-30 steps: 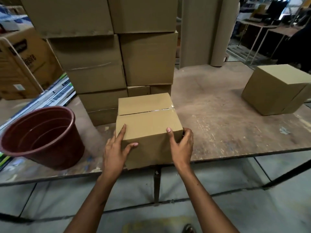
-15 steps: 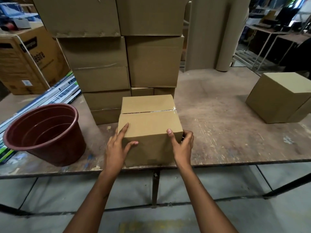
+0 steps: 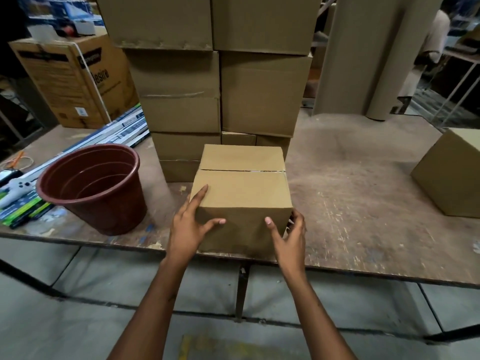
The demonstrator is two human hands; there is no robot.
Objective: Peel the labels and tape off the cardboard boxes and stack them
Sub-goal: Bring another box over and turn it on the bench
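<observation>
A person stands at a worn wooden surface (image 3: 363, 203), seen from above, both hands on a small cardboard box (image 3: 242, 188) that sits at the near edge. The left hand (image 3: 188, 224) lies against the box's left near corner, fingers straight, thumb across the front face. The right hand (image 3: 288, 236) holds the right near corner, thumb on the front, fingers curled round the side. A thin strip of clear tape (image 3: 242, 170) runs along the seam across the box top, so peeling on this box looks not yet done; no label shows on the faces in view. Just behind it rises a stack of boxes (image 3: 220, 87), several high, which suggests much of the stacking is already finished. Another box (image 3: 452, 175) waits well apart at the right. A brown plastic tub (image 3: 96, 185) stands to the left, apparently empty
</observation>
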